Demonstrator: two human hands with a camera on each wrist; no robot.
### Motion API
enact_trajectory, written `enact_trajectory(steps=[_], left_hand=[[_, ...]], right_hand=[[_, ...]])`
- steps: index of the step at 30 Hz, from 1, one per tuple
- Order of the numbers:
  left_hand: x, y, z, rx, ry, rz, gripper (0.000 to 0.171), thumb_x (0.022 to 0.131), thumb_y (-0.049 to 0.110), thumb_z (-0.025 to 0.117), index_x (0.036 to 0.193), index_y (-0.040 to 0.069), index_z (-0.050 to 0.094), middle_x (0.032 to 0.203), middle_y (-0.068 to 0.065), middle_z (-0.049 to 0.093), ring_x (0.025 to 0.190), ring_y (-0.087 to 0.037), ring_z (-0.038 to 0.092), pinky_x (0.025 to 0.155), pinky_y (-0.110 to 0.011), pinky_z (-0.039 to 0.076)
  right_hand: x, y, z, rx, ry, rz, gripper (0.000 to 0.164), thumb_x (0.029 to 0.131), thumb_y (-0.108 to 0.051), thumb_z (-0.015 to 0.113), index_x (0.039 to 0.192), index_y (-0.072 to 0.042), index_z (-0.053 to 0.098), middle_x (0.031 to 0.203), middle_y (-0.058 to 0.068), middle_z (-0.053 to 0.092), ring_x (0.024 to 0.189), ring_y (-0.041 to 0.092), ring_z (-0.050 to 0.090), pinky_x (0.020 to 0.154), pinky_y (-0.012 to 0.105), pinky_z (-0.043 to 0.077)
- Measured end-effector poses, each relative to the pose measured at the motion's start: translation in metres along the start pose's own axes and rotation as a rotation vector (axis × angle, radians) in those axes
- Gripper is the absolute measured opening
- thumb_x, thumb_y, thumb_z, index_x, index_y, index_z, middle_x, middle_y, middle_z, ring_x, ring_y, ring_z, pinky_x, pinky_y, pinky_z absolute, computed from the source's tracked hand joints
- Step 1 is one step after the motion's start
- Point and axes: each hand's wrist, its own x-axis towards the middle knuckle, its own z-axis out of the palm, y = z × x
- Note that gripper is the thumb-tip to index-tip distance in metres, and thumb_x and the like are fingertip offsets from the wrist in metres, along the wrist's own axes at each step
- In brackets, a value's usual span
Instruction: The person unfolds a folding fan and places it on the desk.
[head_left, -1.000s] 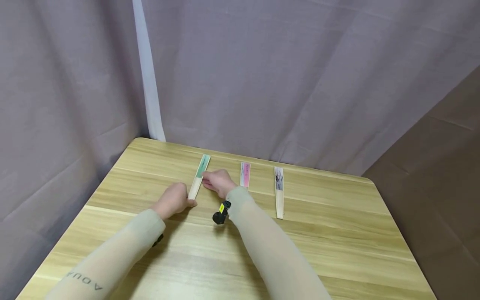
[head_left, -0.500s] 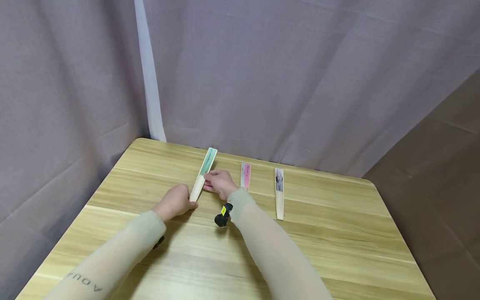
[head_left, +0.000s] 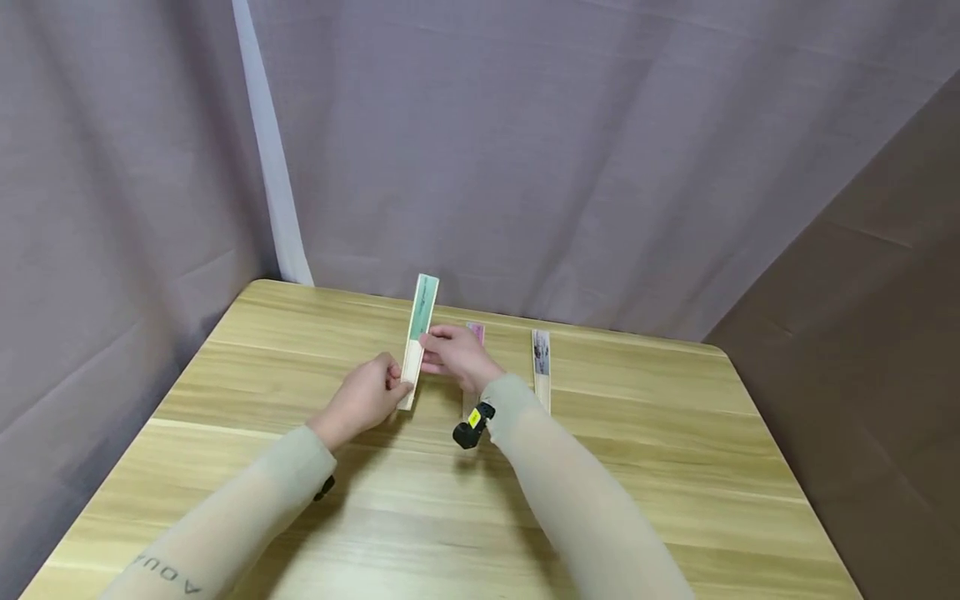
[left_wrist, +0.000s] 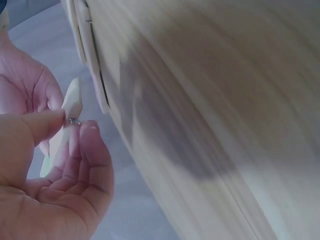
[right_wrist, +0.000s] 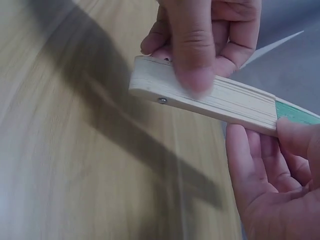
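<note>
A folded green folding fan (head_left: 425, 304) with pale wooden ribs is held up off the table, tilted slightly. My left hand (head_left: 360, 398) pinches its bare lower end, close to the metal rivet, with the thumb lying over the ribs in the right wrist view. Farther up, my right hand (head_left: 461, 357) pinches the fan (right_wrist: 245, 106) between thumb and fingers where the green part begins. A pink folding fan (head_left: 476, 331) lies on the table, partly hidden behind my right hand and wrist. To its right lies a folded fan with a dark painted pattern (head_left: 542, 358).
The wooden table (head_left: 637, 467) has its back edge close to a grey curtain (head_left: 480, 150). More curtain hangs at the left and right sides. A small black camera (head_left: 471, 427) sits on my right wrist, over the table.
The green fan has risen off the table and turned more upright, and both hands have shifted slightly right with it. The other two fans lie still while the head view has shifted a little.
</note>
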Motion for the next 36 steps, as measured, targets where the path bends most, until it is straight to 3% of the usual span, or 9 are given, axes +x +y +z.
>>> enact_trajectory(steps=[9,16,23,32,36], left_hand=[[0.002,0.004,0.003,-0.133,0.005,-0.007,0.017,0.091,0.017,0.069,0.094,0.005,0.056,0.079,-0.002,0.061,0.064,-0.013,0.057,0.063,-0.028,0.054],[0.002,0.005,0.006,-0.161,0.019,-0.006,0.016,0.092,0.016,0.068,0.095,0.004,0.059,0.081,-0.003,0.062,0.069,-0.014,0.058,0.067,-0.028,0.056],[0.003,0.008,0.009,-0.235,0.036,-0.024,0.014,0.093,0.018,0.067,0.095,0.005,0.061,0.082,-0.004,0.063,0.065,-0.016,0.059,0.063,-0.028,0.056],[0.007,0.022,0.016,-0.361,-0.017,-0.025,0.015,0.092,0.017,0.067,0.097,0.004,0.062,0.084,-0.007,0.064,0.069,-0.027,0.063,0.059,-0.028,0.058],[0.009,0.026,0.015,-0.391,-0.028,-0.035,0.016,0.093,0.018,0.066,0.099,0.003,0.062,0.085,-0.009,0.065,0.07,-0.034,0.063,0.057,-0.037,0.06]], right_hand=[[-0.012,-0.005,-0.01,-0.043,-0.021,-0.055,0.028,0.095,-0.011,0.062,0.118,0.005,0.057,0.107,0.017,0.06,0.1,0.033,0.061,0.094,0.045,0.054],[-0.017,-0.004,-0.012,-0.048,-0.018,-0.065,0.03,0.096,-0.012,0.062,0.12,0.005,0.056,0.106,0.015,0.06,0.091,0.026,0.061,0.092,0.043,0.055],[-0.019,-0.002,-0.017,-0.041,-0.014,-0.076,0.031,0.097,-0.014,0.061,0.12,0.005,0.056,0.106,0.016,0.06,0.091,0.026,0.062,0.091,0.042,0.056],[-0.032,-0.003,-0.034,-0.054,0.0,-0.077,0.029,0.096,-0.013,0.062,0.119,0.003,0.059,0.109,0.016,0.061,0.104,0.035,0.058,0.086,0.034,0.058],[-0.034,-0.004,-0.037,-0.052,0.015,-0.087,0.025,0.096,-0.013,0.062,0.115,0.003,0.06,0.107,0.015,0.06,0.099,0.031,0.059,0.085,0.034,0.059]])
